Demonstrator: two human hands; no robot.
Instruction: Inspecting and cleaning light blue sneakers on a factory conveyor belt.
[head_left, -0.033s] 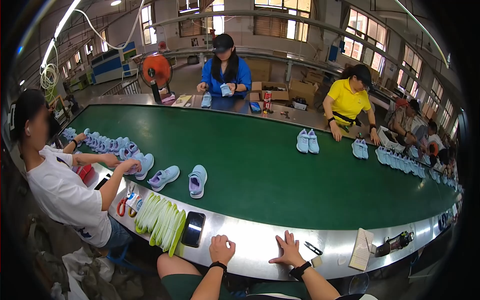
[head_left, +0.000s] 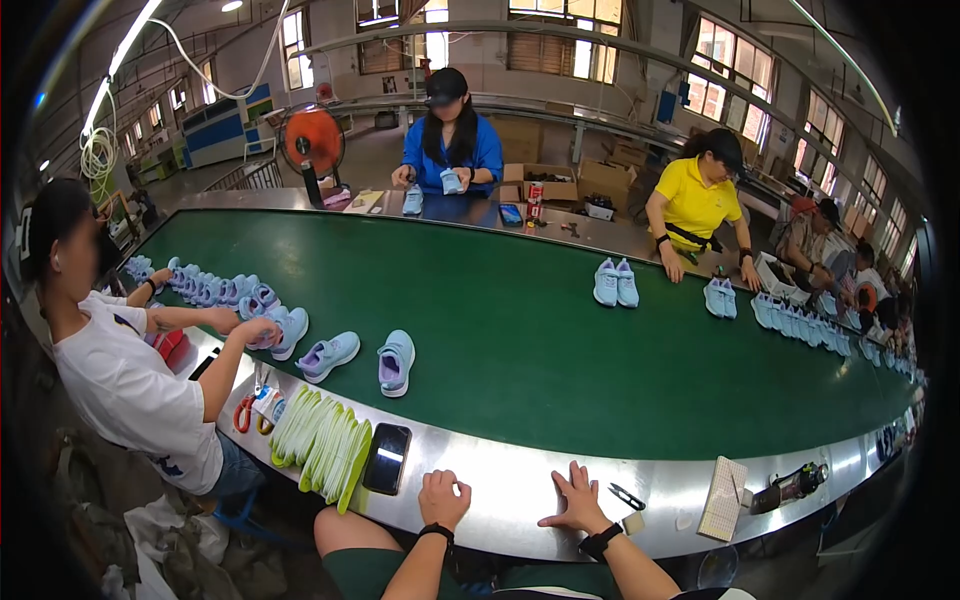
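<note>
My left hand point(head_left: 444, 499) rests at the steel table edge point(head_left: 510, 500), its fingers curled in and nothing seen in them. To its right my right hand point(head_left: 578, 503) lies with thumb and fingers spread, holding nothing. Just beyond that hand are black thread snips point(head_left: 627, 496) and a small beige block point(head_left: 633, 524). A black phone point(head_left: 387, 459) sits left of my left hand, beside a bundle of pale cords on yellow-green strips point(head_left: 322, 440). On the green belt ahead stand two light blue shoes, one upright point(head_left: 396, 362) and one turned sideways point(head_left: 329, 356).
A grid-patterned pad point(head_left: 722, 498) and a dark bottle point(head_left: 790, 488) lie at the right. Red-handled scissors point(head_left: 243, 412) are at the left, near a co-worker in white point(head_left: 130, 380) handling shoes. Two co-workers face me across the belt point(head_left: 480, 320); paired shoes point(head_left: 615, 283) stand there.
</note>
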